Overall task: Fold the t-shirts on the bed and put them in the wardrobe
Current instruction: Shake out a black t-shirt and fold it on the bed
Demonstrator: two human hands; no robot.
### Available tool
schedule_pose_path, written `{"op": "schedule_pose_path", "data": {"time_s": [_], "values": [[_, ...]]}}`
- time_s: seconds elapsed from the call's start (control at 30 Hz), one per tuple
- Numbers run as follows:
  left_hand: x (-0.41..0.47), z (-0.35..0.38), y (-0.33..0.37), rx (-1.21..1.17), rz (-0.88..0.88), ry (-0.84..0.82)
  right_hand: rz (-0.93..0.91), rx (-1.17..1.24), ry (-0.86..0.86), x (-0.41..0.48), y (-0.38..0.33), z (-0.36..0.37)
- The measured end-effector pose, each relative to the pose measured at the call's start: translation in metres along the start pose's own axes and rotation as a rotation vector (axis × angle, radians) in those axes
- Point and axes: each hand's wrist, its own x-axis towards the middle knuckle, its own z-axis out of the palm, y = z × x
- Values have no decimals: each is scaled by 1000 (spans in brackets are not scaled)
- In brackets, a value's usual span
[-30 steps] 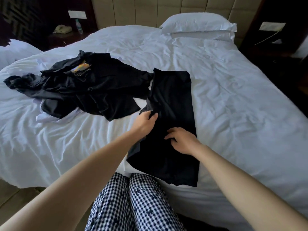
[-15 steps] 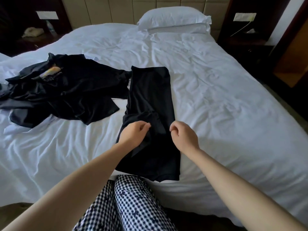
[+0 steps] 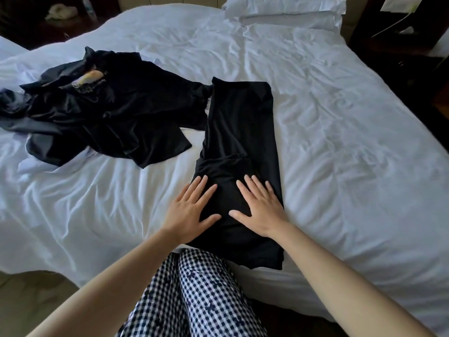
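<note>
Both hands have gone from curled and pinching at the cloth half a second ago to lying flat on it. The black t-shirt (image 3: 240,132) is already folded into a long narrow strip. It lies near the front edge of the bed (image 3: 340,142) and runs away from me, with its near end hanging just over the edge beside my checked trousers (image 3: 194,295).

Neither hand has a grip on anything. My left hand (image 3: 192,210) presses the strip's left edge with straight, spread fingers, its heel on the white sheet. My right hand (image 3: 260,210) lies fully on the fabric near the right edge, just as flat.

A bunched ridge crosses the strip just beyond my fingertips, so I judge the step in hand to be smoothing before the crosswise fold. To do it well, I would slide both palms forward together with even pressure and push that ridge out toward the far end. I'd keep the long edges parallel, then lift the near hem.

The heap of black t-shirts (image 3: 109,110) lies to the left, and one sleeve seems to touch the strip's far corner, so a careless sweep could drag it. A pillow (image 3: 284,10) sits at the head. No wardrobe is in view.
</note>
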Motion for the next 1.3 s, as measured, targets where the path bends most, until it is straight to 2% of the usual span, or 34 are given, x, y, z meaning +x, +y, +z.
{"op": "schedule_pose_path", "data": {"time_s": [0.3, 0.43, 0.57, 0.8, 1.03, 1.13, 1.3], "values": [[-6, -4, -6, -36, 89, -22, -38, 25, 20, -8, 1, -2], [-30, -4, -6, -55, 187, 116, -115, 48, 52, -31, 5, 2], [-51, -4, -3, -64, 316, 257, -212, 226, 141, -53, 9, 6], [-69, -10, 0, 93, 274, 105, -260, 126, 149, -81, 16, 7], [-75, -12, 3, 137, 228, 158, -291, -203, -18, -106, 17, 7], [-78, -15, 3, 125, 200, 176, -287, -189, -48, -107, 15, -3], [-76, -31, 12, 14, 109, 149, -235, -23, -6, -109, 9, -19]]}}
